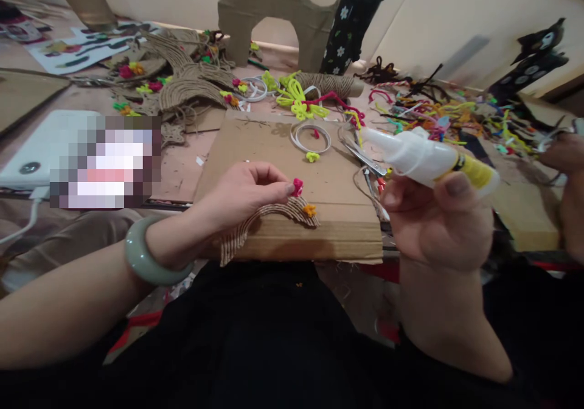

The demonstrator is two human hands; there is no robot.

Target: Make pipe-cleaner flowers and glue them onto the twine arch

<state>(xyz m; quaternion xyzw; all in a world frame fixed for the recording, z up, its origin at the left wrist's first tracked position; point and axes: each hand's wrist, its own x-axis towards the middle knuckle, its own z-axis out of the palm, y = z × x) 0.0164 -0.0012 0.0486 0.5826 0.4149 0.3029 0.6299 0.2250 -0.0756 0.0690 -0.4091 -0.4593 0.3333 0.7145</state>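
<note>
My left hand point(244, 193) pinches a small pink pipe-cleaner flower point(297, 186) against a twine-wrapped rainbow arch point(269, 220) that lies on a cardboard sheet point(278, 153). An orange flower point(309, 210) sits on the arch's right end. A pale green bangle point(145, 257) circles my left wrist. My right hand point(438, 214) is closed round a white glue bottle point(424, 156) with a yellow label, its nozzle pointing left toward the arch.
Scissors point(365, 159) and white rings point(310, 136) lie on the cardboard. Yellow-green pipe-cleaner shapes point(296, 98), a twine spool point(335, 83), more twine arches point(187, 86) and a heap of coloured pipe cleaners point(456, 114) lie beyond. Another person's hand point(563, 153) is at the right edge. A white device point(41, 147) sits left.
</note>
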